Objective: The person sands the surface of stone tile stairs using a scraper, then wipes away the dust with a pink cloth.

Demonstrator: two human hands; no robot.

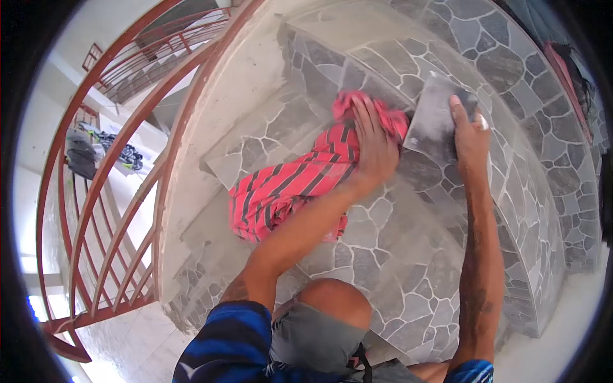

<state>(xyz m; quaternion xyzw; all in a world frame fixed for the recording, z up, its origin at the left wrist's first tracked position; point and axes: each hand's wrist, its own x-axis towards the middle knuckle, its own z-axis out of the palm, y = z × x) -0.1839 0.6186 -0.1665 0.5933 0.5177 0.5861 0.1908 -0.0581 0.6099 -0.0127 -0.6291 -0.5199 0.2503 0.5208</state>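
Observation:
A red cloth with dark stripes (290,179) lies bunched over the grey stone-patterned steps (370,236). My left hand (377,150) presses on its upper end, the fingers together over a crumpled fold. To the right, my right hand (471,137) grips a flat rectangular grey tile (434,121) by its right edge, thumb on the face. Whitish dust or smears cover the middle of the tile. It is held tilted in front of the step's riser, close to the cloth's upper end. The fingers behind the tile are mostly hidden.
A red-brown metal railing (105,185) curves along the left, beside a bare plaster edge (223,83). Steps with pale joint lines (511,134) rise at the upper right. My bent knee (335,303) is at the bottom. Dark bundled items (83,153) sit beyond the railing.

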